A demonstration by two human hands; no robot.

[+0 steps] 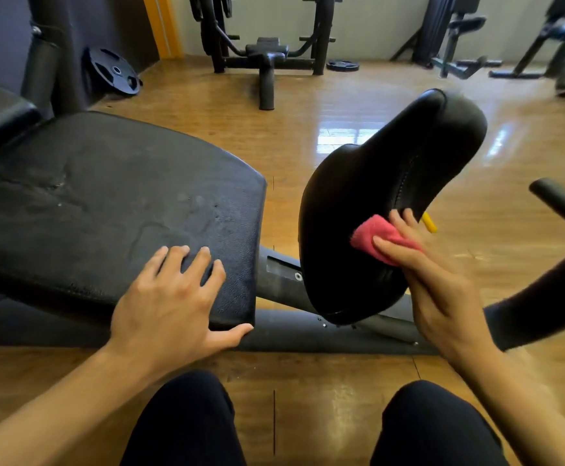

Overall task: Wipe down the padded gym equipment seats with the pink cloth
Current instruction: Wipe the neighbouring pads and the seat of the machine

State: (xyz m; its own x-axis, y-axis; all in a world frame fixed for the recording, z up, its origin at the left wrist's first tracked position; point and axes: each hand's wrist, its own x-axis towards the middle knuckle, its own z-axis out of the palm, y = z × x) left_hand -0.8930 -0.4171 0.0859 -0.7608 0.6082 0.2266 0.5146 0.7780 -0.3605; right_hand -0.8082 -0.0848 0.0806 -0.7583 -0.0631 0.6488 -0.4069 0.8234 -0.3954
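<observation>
Right hand [442, 290] pinches pink cloth [380, 238] against tilted seat [375, 196]; left hand [173, 297] rests flat, fingers spread, on bench pad [106, 196].

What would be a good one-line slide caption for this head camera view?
Right hand presses the pink cloth on the tilted black seat pad; left hand rests on the flat pad.

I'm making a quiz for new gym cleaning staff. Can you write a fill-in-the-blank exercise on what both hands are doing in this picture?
1. The right hand presses the ____ cloth against the tilted pad.
2. The left hand rests on the flat ____ pad.
3. A weight plate leans against the ____.

Missing words: pink; black; wall
</observation>
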